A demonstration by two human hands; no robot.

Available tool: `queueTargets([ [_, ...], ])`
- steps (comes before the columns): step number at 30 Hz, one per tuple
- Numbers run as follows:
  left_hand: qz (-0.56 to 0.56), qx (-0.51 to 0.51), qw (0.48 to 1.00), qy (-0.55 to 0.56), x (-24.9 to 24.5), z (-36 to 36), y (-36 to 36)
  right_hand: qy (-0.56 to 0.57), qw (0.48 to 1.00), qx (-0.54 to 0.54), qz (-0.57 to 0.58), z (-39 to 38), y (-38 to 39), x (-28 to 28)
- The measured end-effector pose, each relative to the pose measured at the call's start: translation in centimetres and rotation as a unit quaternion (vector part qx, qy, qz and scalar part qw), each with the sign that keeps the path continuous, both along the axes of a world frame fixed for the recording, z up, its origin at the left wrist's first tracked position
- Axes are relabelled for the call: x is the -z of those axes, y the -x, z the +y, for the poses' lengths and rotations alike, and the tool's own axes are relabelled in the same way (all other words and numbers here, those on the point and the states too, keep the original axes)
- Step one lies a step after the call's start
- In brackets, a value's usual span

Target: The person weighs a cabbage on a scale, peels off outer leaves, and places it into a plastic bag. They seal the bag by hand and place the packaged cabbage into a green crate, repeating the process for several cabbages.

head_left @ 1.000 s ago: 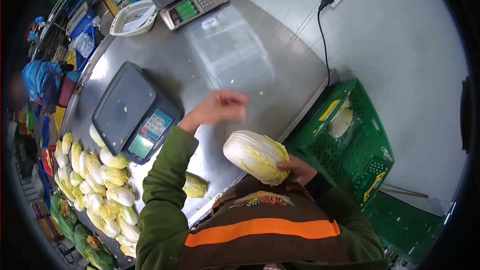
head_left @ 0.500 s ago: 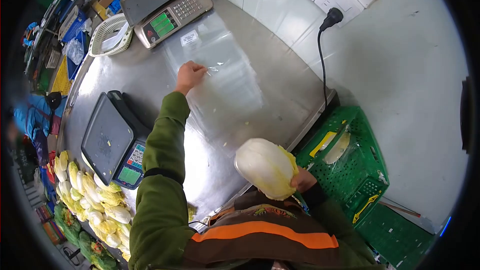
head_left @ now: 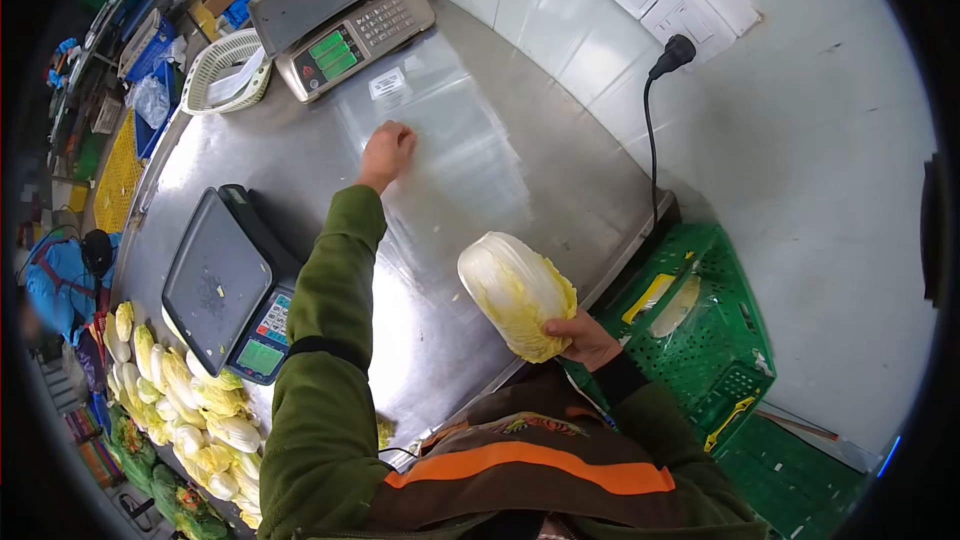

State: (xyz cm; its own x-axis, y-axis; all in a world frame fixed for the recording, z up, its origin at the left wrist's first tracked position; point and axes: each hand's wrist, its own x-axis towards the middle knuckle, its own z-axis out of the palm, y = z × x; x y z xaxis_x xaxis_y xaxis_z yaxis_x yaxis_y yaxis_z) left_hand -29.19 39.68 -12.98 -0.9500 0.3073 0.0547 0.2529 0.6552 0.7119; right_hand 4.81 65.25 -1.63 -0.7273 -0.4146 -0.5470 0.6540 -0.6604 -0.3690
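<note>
My right hand (head_left: 588,338) grips a napa cabbage (head_left: 515,295) at its leafy yellow end, its white base pointing up and left over the front of the metal table (head_left: 560,120). Clear plastic bags (head_left: 465,135) lie flat in a stack on the table, a white label (head_left: 386,83) near their top. At the stack's left edge is my left hand (head_left: 389,152), its fingers curled together. Whatever is between those fingers is hidden.
A silver scale (head_left: 350,30) and a white basket (head_left: 228,70) stand at the back. To the left are a black scale (head_left: 220,280) and piled cabbages (head_left: 180,390). A green crate (head_left: 690,330) is at the right. Farther left is a person in blue (head_left: 62,280).
The cabbage has moved up and slightly left with my right hand, and tilted so more of its leaves show. My left hand's fingers have curled in, and the glinting plastic fold beside them no longer shows.
</note>
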Motion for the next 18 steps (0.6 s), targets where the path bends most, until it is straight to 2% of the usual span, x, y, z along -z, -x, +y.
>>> queueTargets([
  [4, 0.014, 0.041, 0.996, -0.073, -3.3, 0.9, -3.3, -0.063, 0.997, 0.011, 0.031, -0.6, 0.2, -0.7],
  [6, 0.122, 0.199, 0.972, 0.004, -5.1, 0.4, -7.1, -0.034, 0.996, 0.029, 0.074, -1.0, 0.7, -0.5],
  [7, 0.121, 0.196, 0.973, 0.009, -5.4, 0.3, -8.8, -0.030, 0.996, 0.026, 0.074, -1.1, 1.3, -0.4],
  [9, 0.116, 0.298, 0.943, 0.096, -6.2, -0.4, -11.9, -0.051, 0.996, -0.004, 0.070, -1.8, 2.3, 0.0],
  [10, 0.117, 0.296, 0.942, 0.103, -5.0, -0.8, -13.3, -0.045, 0.996, -0.006, 0.073, -2.2, 2.5, 0.3],
  [12, -0.052, 0.212, 0.967, 0.129, -1.2, -2.0, -16.5, -0.009, 0.997, -0.019, 0.074, -3.0, 2.2, 0.9],
  [13, -0.050, 0.208, 0.968, 0.132, -1.7, -2.5, -17.8, -0.007, 0.997, -0.022, 0.078, -3.5, 1.8, 0.8],
  [15, -0.036, 0.135, 0.989, 0.055, -2.8, -3.0, -19.8, -0.069, 0.996, -0.043, 0.024, -4.6, 1.0, 0.7],
  [17, -0.008, 0.120, 0.991, 0.054, -3.7, -3.1, -21.1, -0.098, 0.994, -0.041, 0.003, -5.8, 0.5, 1.9],
  [18, -0.042, 0.025, 0.997, -0.053, -4.1, -3.1, -21.5, -0.125, 0.991, -0.043, -0.019, -6.3, 0.2, 2.2],
])
